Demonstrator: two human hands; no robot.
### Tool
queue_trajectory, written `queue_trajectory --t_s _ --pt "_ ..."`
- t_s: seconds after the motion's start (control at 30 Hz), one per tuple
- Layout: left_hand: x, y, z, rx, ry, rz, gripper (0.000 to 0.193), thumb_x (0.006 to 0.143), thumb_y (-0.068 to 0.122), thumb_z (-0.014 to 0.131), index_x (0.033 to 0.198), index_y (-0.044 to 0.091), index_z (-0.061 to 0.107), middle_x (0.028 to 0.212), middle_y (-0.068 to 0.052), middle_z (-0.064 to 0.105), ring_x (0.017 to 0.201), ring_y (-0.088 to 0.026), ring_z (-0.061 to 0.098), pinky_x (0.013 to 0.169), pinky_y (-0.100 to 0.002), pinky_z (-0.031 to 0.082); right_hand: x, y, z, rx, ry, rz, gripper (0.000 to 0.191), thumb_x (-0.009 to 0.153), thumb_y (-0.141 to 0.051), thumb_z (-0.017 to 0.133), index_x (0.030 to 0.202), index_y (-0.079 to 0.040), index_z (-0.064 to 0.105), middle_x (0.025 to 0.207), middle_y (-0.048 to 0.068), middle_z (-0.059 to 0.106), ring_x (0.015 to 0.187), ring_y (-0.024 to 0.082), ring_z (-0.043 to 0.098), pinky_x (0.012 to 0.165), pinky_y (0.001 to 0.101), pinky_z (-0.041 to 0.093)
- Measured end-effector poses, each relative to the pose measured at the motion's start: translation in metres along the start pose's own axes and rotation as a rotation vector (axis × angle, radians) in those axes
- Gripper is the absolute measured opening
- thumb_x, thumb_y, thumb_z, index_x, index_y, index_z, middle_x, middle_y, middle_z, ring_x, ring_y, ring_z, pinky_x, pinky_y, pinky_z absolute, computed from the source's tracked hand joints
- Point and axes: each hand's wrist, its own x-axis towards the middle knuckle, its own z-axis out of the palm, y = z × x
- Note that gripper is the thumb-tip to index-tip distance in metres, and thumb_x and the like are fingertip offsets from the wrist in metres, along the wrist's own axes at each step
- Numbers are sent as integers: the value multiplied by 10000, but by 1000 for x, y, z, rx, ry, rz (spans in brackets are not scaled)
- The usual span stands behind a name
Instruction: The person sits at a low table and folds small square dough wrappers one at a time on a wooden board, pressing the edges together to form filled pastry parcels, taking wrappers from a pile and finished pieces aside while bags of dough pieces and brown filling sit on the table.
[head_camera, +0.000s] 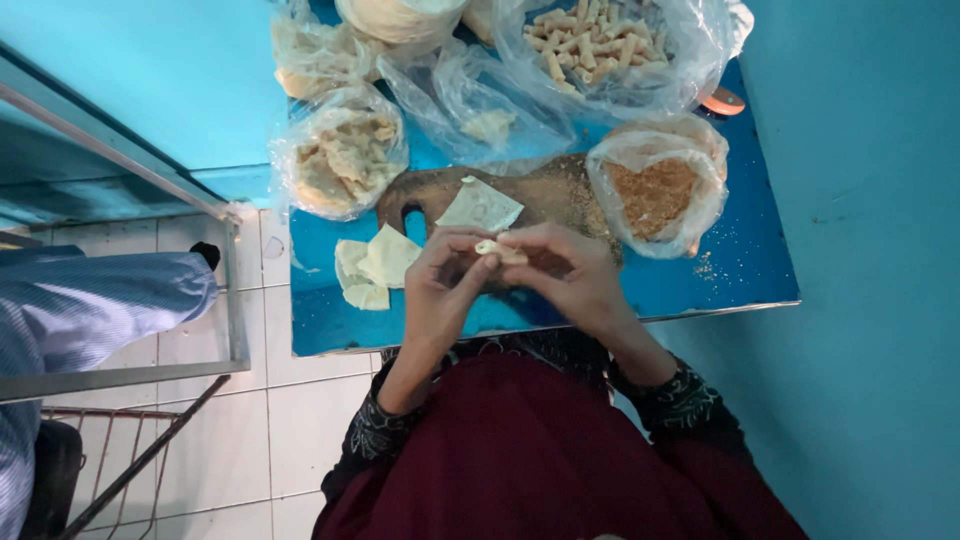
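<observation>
Both my hands meet over a brown wooden board (560, 190) on a blue table (740, 270). My left hand (440, 285) and my right hand (570, 270) pinch the same small pale dough wrapper roll (492, 247) between their fingertips. A flat pale wrapper (482, 207) lies on the board just beyond the hands. More loose wrappers (375, 265) lie on the table to the left of my left hand.
Plastic bags stand around the board: brown crumbs (655, 195) at right, pale filling (345, 160) at left, finished rolls (590, 45) at the back, a nearly empty bag (485, 115) between. A metal frame (232, 300) and another person's blue sleeve (100, 300) are on the left.
</observation>
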Motion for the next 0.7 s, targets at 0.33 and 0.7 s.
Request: queue_trajectory --t_s 0.33,0.7 --pt "20 3 -14 1508 183 346 351 904 205 714 1199 14 704 1239 -193 591 1169 -374 521 1074 -574 326 78 -39 -119 -750 372 -430 436 974 -19 734 1401 1 653 1242 152 698 1066 188 708 846 327 608" --pt "24 -25 -13 1413 142 370 106 910 91 683 994 46 637 998 -156 598 1066 -350 572 1074 -511 394 1 -12 -107 -1287 181 -65 295 918 3 622 1193 -90 673 1011 200 705 920 407 673 744 484 525"
